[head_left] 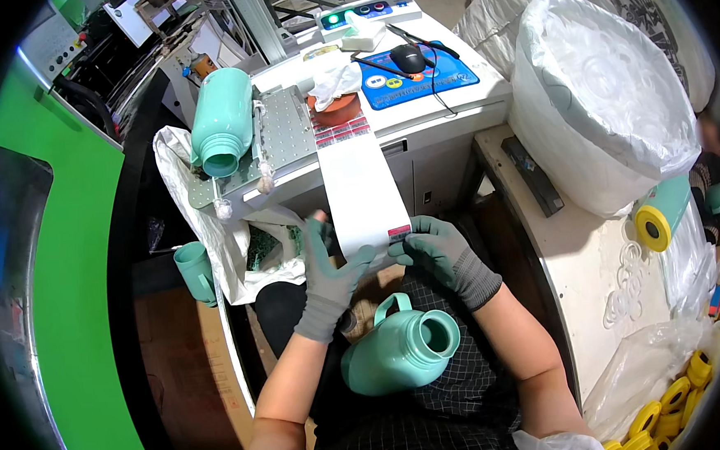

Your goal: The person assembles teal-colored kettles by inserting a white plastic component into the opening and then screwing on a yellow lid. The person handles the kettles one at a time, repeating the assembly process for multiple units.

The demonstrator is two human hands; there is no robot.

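Currently left hand [330, 278] spreads, fingers apart, at white strip [362, 192]; right hand [442, 251] at red label [398, 233], pinch unclear, print too small.

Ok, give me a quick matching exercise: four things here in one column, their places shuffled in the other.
Things
1. right hand
2. mouse
3. paper strip
4. yellow rings

Places
A. hanging over the front of the white table
B. in the picture's lower right corner
C. with fingertips at a red label
D. on the blue mat

Pairs: 1-C, 2-D, 3-A, 4-B
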